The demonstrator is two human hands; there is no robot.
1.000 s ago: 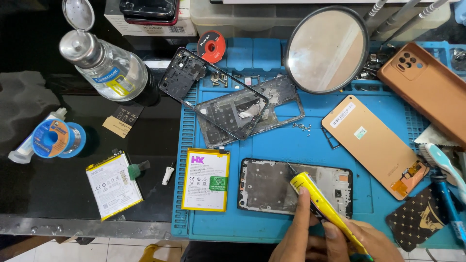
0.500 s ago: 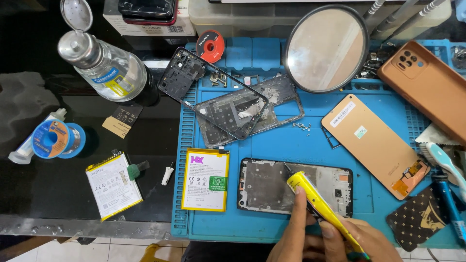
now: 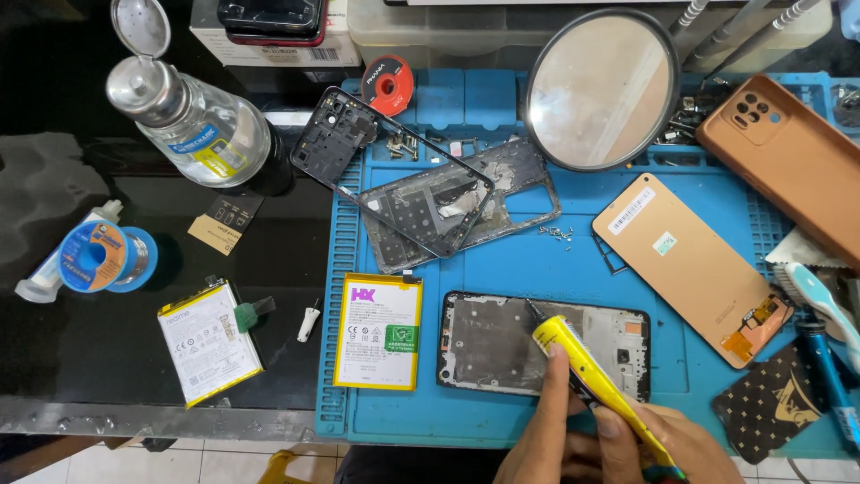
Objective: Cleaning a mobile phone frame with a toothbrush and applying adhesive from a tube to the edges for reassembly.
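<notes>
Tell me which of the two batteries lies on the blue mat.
The battery with the yellow edges and green sticker, just left of the opened phone frame, lies on the blue mat. The other battery sits tilted on the black tabletop.

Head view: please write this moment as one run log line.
right hand: holds yellow tool | tip: on opened phone | left hand: beside tool | base: blue mat

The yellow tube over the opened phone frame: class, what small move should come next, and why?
Probably a gentle squeeze while drawing the yellow tube along the phone frame: its dark nozzle already sits at the frame's top edge, and both hands grip the tube.
</notes>
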